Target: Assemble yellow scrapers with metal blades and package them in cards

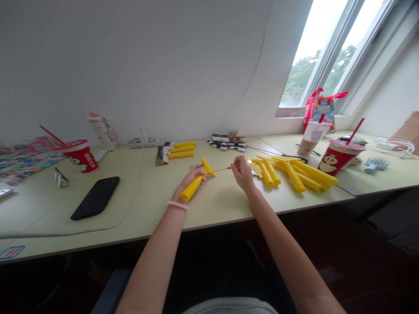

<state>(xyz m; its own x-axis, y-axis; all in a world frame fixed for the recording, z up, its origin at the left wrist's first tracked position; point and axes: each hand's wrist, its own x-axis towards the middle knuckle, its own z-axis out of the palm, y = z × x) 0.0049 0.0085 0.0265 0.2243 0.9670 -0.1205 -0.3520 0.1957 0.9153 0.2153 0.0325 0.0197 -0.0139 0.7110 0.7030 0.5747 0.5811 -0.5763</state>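
Note:
My left hand is closed around a yellow scraper handle, whose wide head points up and away from me. My right hand grips a thin screwdriver by its red end, with most of its handle hidden in my fingers. The metal shaft reaches left, and its tip meets the right end of the scraper's head. Right of my right hand lies a pile of several more yellow scraper handles. Behind my left hand, yellow handles with black card sleeves rest on the table.
Folded black-and-white cards lie near the wall. A black phone and a red cup stand to the left, with a white cable running across the table. On the right are another red cup and a milk-tea cup.

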